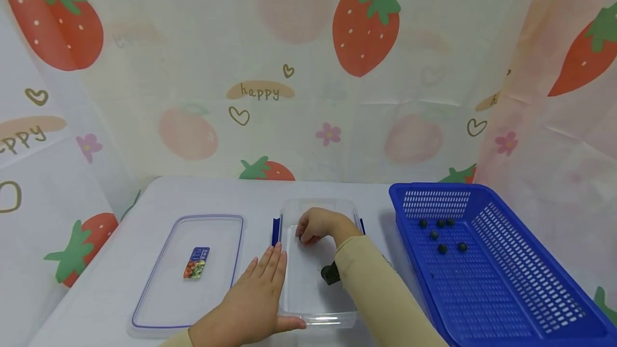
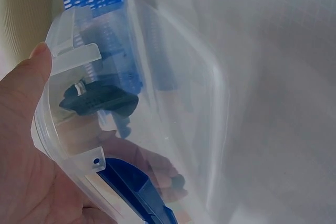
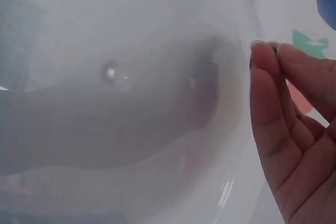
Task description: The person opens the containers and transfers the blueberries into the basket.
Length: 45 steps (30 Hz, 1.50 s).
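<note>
A clear plastic box (image 1: 318, 316) stands open in the middle of the white table. My left hand (image 1: 266, 274) lies flat against its left wall with straight fingers, the thumb along the front rim; the left wrist view shows the thumb (image 2: 32, 77) at the box's corner (image 2: 73, 51). My right hand (image 1: 306, 235) reaches down inside the box with curled fingers. In the right wrist view its fingertips (image 3: 265, 59) pinch a small dark ball (image 3: 273, 49), mostly hidden, just above the box floor (image 3: 131, 103).
A blue perforated basket (image 1: 506, 288) at the right holds several small dark balls (image 1: 442, 249). The box's clear lid (image 1: 159, 293) lies flat at the left with a small sticker (image 1: 196, 262) on it. Blue latches (image 1: 276, 231) flank the box. Strawberry-print sheets close the back and sides.
</note>
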Motion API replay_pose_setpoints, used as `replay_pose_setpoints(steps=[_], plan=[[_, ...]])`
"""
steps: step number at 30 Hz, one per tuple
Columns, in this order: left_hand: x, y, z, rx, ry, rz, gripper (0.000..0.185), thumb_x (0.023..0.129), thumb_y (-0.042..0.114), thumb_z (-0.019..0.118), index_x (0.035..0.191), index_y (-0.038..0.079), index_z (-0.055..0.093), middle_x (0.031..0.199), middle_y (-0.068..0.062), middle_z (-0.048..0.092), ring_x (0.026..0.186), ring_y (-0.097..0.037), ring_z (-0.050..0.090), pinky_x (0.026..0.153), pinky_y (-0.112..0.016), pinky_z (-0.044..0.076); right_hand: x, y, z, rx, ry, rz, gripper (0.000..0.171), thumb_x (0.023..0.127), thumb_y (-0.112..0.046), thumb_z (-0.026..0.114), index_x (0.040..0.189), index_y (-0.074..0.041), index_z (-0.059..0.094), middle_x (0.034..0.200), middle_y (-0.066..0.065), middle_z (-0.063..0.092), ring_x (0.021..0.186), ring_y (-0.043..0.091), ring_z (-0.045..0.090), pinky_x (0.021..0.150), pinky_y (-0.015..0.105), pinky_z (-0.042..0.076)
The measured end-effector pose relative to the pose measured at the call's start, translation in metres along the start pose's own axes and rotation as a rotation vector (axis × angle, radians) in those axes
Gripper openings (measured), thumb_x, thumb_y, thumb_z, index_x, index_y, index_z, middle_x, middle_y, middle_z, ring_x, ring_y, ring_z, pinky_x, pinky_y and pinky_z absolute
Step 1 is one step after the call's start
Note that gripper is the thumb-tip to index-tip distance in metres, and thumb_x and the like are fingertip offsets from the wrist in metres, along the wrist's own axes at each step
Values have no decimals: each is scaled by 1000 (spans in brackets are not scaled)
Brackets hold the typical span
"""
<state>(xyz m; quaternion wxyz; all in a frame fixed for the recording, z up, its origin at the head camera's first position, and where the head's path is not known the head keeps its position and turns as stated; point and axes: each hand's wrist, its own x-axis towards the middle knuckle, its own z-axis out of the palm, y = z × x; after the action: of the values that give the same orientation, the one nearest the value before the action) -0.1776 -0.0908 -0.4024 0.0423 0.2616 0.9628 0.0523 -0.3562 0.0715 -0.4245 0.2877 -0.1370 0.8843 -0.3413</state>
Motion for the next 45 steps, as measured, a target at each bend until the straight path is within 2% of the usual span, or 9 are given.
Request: replay_pose_setpoints(steps=[4,10,14,19,22,26,30,38,45], plan=[[0,0,0,3,1,-1,113,71,80,41,142,-5,22,148,-22,17,138,-33,11,106,-52,21,-1,-1,0,-11,-13,-7,11,80,5,62,87,-1,68,75,4,64,68,15,61,66,27,52],[0,0,0,1,-14,-5,116,69,84,34,142,-4,21,149,-21,17,138,-33,11,106,-53,21,-3,-4,-5,-26,-2,-28,9,82,-4,64,89,-5,70,77,4,66,69,16,62,66,28,53],[0,0,-1,2,-23,-9,116,68,85,33,143,-4,21,149,-21,16,138,-32,11,105,-53,21,-6,-8,-12,48,11,-51,11,83,-7,65,92,-2,70,80,5,67,72,17,64,67,28,53],[0,0,0,4,-21,-10,115,69,84,35,143,-4,21,149,-21,16,138,-32,10,106,-53,20,-14,-14,-25,158,-16,-118,18,83,-4,65,98,4,67,84,11,67,74,20,65,70,30,54],[0,1,0,3,-18,-10,115,69,83,37,143,-3,21,149,-21,16,138,-32,10,105,-53,21,-21,-17,-34,180,-24,-149,15,83,-4,65,96,2,68,89,15,67,78,24,65,71,31,54],[0,1,-1,10,-18,-11,113,70,81,39,143,-3,21,149,-20,16,138,-32,10,105,-53,21,-31,-22,-49,166,1,-153,9,83,-5,65,91,-4,70,92,17,67,84,31,64,72,31,54],[0,0,0,15,-23,-14,114,70,82,37,143,-3,20,150,-20,15,138,-32,10,105,-53,21,-42,-25,-65,132,35,-160,9,84,-7,65,91,-6,70,88,12,67,84,30,64,75,34,53],[-1,2,-2,22,-17,-9,112,71,80,41,143,-4,20,149,-21,15,138,-33,10,105,-53,21,-68,-20,-97,110,37,-182,11,84,-5,63,94,-3,68,93,17,66,83,26,64,76,32,53],[-2,3,-3,24,-2,0,112,72,78,42,142,-6,20,149,-22,15,138,-34,10,106,-52,22,-94,-3,-125,55,68,-208,14,85,-7,63,98,-2,67,94,16,64,82,21,64,77,33,52]])
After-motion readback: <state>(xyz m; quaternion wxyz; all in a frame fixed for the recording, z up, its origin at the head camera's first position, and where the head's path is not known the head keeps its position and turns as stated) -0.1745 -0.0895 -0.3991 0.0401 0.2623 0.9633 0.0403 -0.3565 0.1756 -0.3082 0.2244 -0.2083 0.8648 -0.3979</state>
